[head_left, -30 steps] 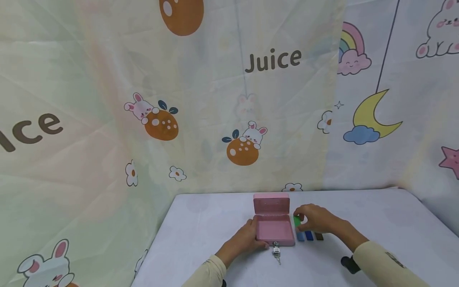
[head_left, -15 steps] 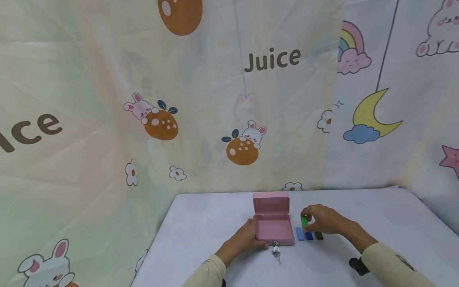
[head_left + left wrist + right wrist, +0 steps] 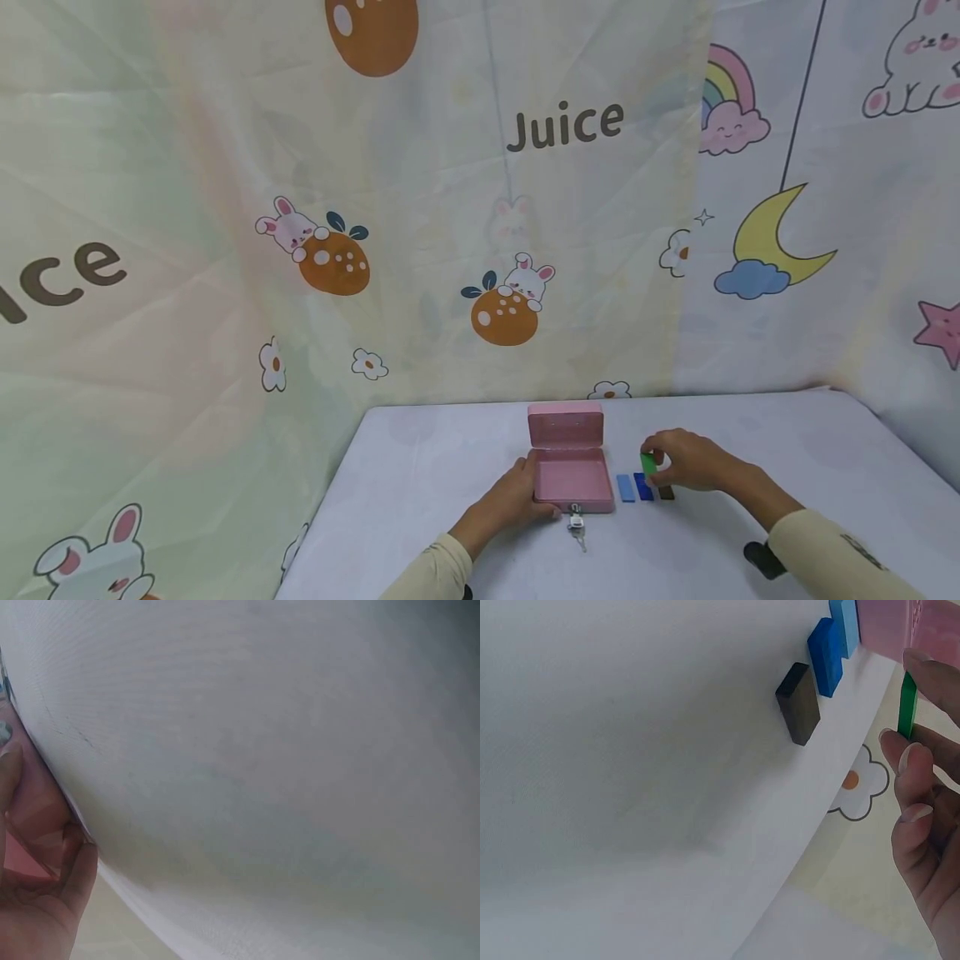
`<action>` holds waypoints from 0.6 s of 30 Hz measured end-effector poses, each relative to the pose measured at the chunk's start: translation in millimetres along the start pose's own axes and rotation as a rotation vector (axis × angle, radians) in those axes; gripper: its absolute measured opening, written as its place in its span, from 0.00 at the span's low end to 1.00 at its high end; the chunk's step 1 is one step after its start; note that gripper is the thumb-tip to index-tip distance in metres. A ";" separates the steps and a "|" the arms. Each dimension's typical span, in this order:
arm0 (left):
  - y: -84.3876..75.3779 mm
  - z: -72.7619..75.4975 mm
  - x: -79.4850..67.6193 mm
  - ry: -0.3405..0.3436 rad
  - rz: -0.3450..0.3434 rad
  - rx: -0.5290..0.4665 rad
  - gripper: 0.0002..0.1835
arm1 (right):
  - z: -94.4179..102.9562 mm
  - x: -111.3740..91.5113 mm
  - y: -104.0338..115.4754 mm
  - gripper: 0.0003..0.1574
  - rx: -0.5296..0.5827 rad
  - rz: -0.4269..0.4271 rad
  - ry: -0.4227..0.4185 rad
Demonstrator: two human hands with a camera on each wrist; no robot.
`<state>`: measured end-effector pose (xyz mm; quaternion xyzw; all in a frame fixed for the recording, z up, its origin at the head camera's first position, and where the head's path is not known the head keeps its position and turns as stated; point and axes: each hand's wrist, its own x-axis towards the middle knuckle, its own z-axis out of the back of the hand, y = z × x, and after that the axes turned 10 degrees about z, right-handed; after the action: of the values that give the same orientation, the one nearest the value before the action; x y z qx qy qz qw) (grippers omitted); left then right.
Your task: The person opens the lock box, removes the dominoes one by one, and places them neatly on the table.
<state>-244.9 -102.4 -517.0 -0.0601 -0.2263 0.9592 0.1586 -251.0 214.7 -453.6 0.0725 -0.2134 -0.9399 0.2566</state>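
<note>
A small pink metal cash box [image 3: 573,479] stands on the table with its lid [image 3: 566,429] raised. My left hand [image 3: 512,500] grips its left side, thumb along the front near the lock. Keys [image 3: 577,533] hang from that lock. Between thumb and fingertips, my right hand [image 3: 692,461] pinches a thin green block [image 3: 907,705], held upright above the row of blocks. That row, right of the box, has a light blue block [image 3: 626,488], a dark blue block [image 3: 642,486] and a dark brown block [image 3: 799,705]. In the head view the right hand partly covers the last two.
A white cloth covers the table [image 3: 442,450]. Printed curtains [image 3: 420,333] hang behind it and at both sides. Near the right sleeve, a black object [image 3: 763,560] shows, probably on the wrist.
My right hand has moved right with the green block, from above the light blue block to between the dark blue and dark brown ones. The left hand and box stay put.
</note>
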 end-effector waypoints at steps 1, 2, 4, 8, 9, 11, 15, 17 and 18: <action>-0.1 -0.1 0.4 -0.001 0.003 0.000 0.51 | 0.1 -0.7 -1.7 0.27 -0.006 0.003 0.003; -0.1 -0.1 0.8 -0.002 0.006 0.001 0.51 | 0.1 -1.1 -3.3 0.26 -0.007 -0.001 0.006; 0.1 -0.5 1.2 -0.004 0.006 -0.001 0.51 | -0.3 -2.6 -6.7 0.26 -0.008 -0.002 0.014; 0.9 -2.0 1.1 -0.007 0.000 -0.003 0.51 | 0.5 -6.1 -10.4 0.26 0.010 -0.010 0.021; 1.1 -2.2 1.0 -0.007 -0.001 -0.005 0.51 | 1.3 -7.2 -10.9 0.26 0.012 -0.008 0.021; 1.5 -2.7 0.8 -0.008 -0.001 -0.004 0.51 | 2.5 -8.9 -11.7 0.25 0.015 -0.012 0.022; 1.6 -1.9 0.0 -0.009 -0.006 -0.002 0.51 | 4.7 -12.6 -14.3 0.25 0.011 -0.015 0.020; 1.5 -1.3 -0.3 -0.009 -0.012 -0.001 0.51 | 5.4 -14.5 -16.1 0.25 0.013 -0.017 0.017; 1.3 -0.8 -0.4 -0.009 -0.013 0.000 0.51 | 5.7 -15.5 -16.9 0.25 0.014 -0.016 0.014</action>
<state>-244.7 -103.2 -518.3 -0.0544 -0.2275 0.9584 0.1638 -246.8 237.8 -455.5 0.0828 -0.2175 -0.9399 0.2500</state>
